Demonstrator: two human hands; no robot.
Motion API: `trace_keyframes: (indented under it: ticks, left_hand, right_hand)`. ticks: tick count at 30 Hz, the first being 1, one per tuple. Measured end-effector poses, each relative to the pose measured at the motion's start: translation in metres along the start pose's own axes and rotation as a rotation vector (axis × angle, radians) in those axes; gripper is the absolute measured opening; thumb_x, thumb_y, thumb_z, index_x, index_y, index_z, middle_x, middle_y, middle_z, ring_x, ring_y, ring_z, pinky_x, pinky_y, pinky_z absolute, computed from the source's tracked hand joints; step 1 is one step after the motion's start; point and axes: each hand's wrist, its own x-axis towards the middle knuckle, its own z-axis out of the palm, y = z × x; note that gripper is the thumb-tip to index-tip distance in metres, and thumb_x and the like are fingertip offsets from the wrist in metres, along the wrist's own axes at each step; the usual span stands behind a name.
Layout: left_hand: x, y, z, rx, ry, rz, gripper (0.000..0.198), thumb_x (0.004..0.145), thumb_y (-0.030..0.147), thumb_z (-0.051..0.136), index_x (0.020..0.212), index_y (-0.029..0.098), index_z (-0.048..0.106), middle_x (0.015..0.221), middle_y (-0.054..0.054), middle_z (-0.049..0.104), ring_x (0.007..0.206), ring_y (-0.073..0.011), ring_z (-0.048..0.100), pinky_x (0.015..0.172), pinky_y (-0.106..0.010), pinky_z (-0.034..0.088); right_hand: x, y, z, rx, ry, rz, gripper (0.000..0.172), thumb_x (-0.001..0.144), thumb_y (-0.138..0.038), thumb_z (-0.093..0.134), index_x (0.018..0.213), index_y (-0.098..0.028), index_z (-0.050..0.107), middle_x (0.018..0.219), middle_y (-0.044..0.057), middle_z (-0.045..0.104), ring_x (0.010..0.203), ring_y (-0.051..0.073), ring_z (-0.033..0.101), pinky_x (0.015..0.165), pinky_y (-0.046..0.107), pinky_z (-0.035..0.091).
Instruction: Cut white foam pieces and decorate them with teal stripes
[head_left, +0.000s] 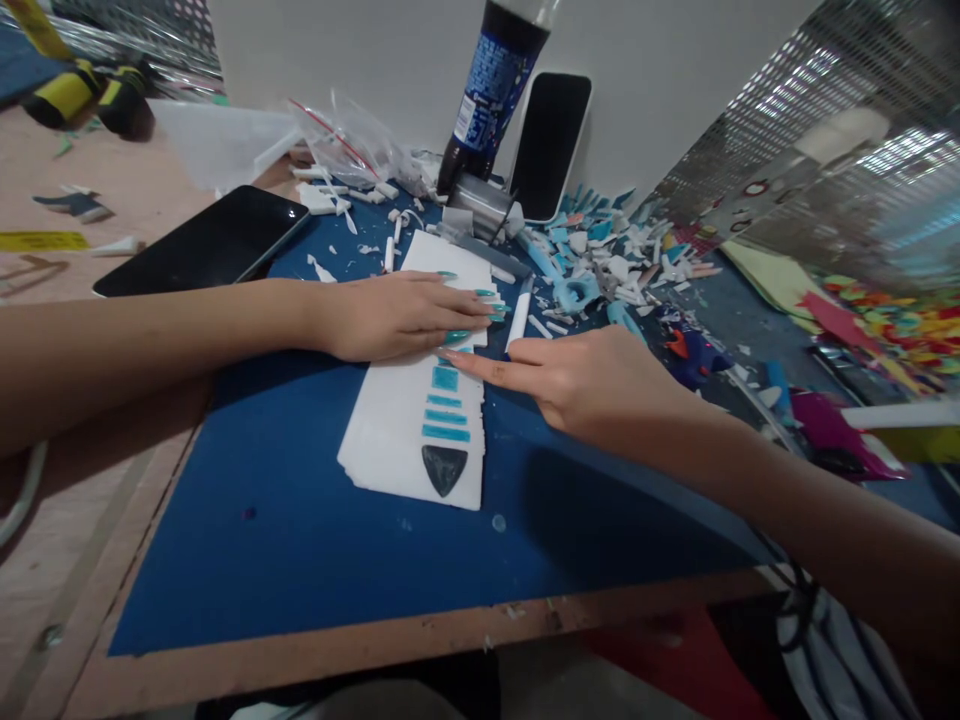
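My left hand (420, 318) lies flat, palm down, across a white foam board (390, 420), its fingers stretched out together. My right hand (592, 375) comes in from the right with its index finger extended, the fingertip on the strip of blue pieces beside my left hand. Its other fingers are curled, and a white-handled craft knife (520, 318) sticks out past them, blade away from me. Along the board run several blue bars (445, 433) and a blue square (445, 379). A dark pointed piece (444, 468) sits at the near end of that row.
A blue mat (300, 530) covers the table. Behind the board stand a dark drink bottle (491, 95), a metal cylinder (478, 205) and an upright phone (551, 145). Blue and white scraps (600, 255) pile up at the right. Another black-screened device (206, 240) lies at the left.
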Motion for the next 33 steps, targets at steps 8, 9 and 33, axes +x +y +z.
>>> trace_keyframes:
  ticks: [8, 9, 33]
  left_hand:
    - [-0.001, -0.002, 0.001, -0.022, 0.004, 0.008, 0.053, 0.099, 0.043, 0.019, 0.142, 0.019, 0.04, 0.152, -0.006, 0.034, 0.141, -0.0221, 0.029, 0.116, -0.039, 0.017]
    - [-0.001, -0.002, 0.001, -0.021, 0.006, 0.012, 0.053, 0.099, 0.042, 0.019, 0.142, 0.02, 0.04, 0.152, -0.006, 0.034, 0.141, -0.0225, 0.03, 0.116, -0.04, 0.017]
    - [-0.003, -0.003, 0.003, -0.013, 0.051, 0.022, 0.048, 0.099, 0.034, 0.027, 0.143, 0.017, 0.038, 0.151, -0.009, 0.034, 0.14, -0.0241, 0.031, 0.114, -0.044, 0.024]
  right_hand:
    - [0.009, -0.003, -0.006, -0.022, -0.143, 0.034, 0.067, 0.084, -0.002, 0.044, 0.144, -0.03, 0.039, 0.091, 0.004, 0.069, 0.057, 0.01, 0.05, 0.045, 0.025, 0.016]
    - [0.009, -0.002, -0.007, -0.022, -0.138, 0.034, 0.067, 0.083, -0.002, 0.044, 0.143, -0.03, 0.04, 0.09, 0.004, 0.069, 0.055, 0.01, 0.049, 0.045, 0.025, 0.016]
    - [-0.03, 0.016, 0.005, 0.069, 0.271, 0.159, 0.056, 0.09, -0.006, 0.032, 0.138, -0.028, 0.048, 0.063, 0.0, 0.056, 0.05, 0.011, 0.038, 0.048, 0.023, 0.025]
